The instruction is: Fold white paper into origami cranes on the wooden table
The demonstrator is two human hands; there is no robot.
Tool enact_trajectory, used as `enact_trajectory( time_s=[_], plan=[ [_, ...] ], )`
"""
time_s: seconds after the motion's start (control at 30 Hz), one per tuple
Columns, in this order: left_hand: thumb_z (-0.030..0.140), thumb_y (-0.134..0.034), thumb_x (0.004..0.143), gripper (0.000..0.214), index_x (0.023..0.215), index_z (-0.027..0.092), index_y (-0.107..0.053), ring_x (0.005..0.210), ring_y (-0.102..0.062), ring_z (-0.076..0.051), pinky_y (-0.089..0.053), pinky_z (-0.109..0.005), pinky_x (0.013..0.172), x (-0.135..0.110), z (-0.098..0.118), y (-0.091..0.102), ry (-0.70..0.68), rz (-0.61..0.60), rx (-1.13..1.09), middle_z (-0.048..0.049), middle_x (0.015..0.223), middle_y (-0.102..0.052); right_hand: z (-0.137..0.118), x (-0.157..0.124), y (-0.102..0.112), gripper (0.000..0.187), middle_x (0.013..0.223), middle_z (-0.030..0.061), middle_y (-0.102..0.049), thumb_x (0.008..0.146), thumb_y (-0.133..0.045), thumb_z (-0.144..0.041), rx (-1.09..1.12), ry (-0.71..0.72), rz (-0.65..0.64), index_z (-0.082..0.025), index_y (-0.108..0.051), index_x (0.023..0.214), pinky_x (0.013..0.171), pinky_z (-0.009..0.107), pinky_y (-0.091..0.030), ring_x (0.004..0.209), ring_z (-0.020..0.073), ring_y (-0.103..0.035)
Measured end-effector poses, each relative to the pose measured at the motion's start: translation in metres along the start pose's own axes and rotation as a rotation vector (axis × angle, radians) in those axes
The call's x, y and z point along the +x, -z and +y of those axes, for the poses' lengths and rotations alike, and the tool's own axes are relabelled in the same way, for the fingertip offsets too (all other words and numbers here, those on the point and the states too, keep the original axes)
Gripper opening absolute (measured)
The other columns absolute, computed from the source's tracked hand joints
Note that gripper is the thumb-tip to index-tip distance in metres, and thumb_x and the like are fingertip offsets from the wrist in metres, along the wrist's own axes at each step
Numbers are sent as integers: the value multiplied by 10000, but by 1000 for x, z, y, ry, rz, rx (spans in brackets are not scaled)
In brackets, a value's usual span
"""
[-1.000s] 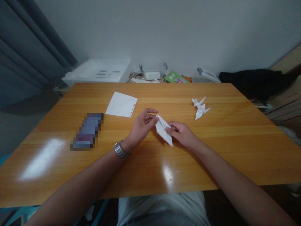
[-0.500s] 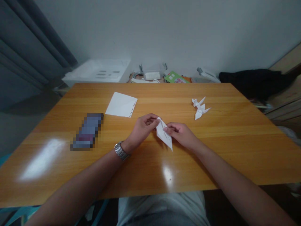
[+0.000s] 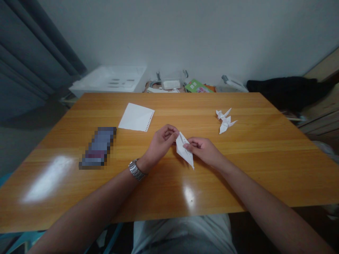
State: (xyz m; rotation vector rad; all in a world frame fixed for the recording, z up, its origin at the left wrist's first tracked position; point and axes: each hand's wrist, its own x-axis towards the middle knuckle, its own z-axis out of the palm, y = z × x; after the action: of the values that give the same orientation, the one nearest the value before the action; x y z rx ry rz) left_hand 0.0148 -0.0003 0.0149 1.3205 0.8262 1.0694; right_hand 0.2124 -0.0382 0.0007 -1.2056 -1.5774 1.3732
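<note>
A folded white paper [image 3: 184,150], shaped like a narrow diamond, is held above the middle of the wooden table [image 3: 254,169]. My left hand [image 3: 164,141], with a metal watch at the wrist, pinches its upper corner between thumb and fingers. On the right edge, my right hand [image 3: 202,150] grips the paper, thumb on top and the other fingers curled behind. The fingertips under the paper are hidden. Farther back on the right lie white folded paper figures [image 3: 225,121], close together. A flat white sheet [image 3: 137,117] with a perforated edge rests at the back left.
A blurred-out dark rectangular object [image 3: 98,147] lies on the table's left. Behind the far edge are a white tray-like piece [image 3: 111,79], a clear box and a green book [image 3: 198,86]. Dark cloth [image 3: 286,91] is at the back right.
My left thumb has shifted slightly up toward the paper's top corner, and its fingers have lifted a little. The paper stays in both hands; the rest is almost unchanged.
</note>
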Motion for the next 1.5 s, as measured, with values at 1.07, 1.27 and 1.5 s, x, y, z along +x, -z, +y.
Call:
enact_trajectory(
  time_s=[1.07,1.27,1.5],
  plan=[
    [341,-779,828,267,949,147,-641,783,-657,-127,-531,-249,728,0,2,-1,17,-8,6,-37,847,-694,-4,-1,-1,358,877,46,-743,930,-633,-511,-47,29,81,-176,-754,964,708,296,-473,777,194,-646],
    [386,-804,810,279,887,145,-687,795,-669,-145,-549,-263,718,1,2,0,50,18,-10,-55,857,-720,-3,-2,1,339,935,62,-769,953,-620,-476,-105,61,73,-174,-755,1029,746,306,-494,828,209,-684],
    [405,-786,829,281,890,136,-734,781,-662,-139,-541,-257,733,1,0,3,63,24,0,-64,873,-735,-5,-3,1,303,974,70,-786,951,-627,-433,-117,77,65,-172,-758,1032,753,302,-510,848,211,-711]
  ],
)
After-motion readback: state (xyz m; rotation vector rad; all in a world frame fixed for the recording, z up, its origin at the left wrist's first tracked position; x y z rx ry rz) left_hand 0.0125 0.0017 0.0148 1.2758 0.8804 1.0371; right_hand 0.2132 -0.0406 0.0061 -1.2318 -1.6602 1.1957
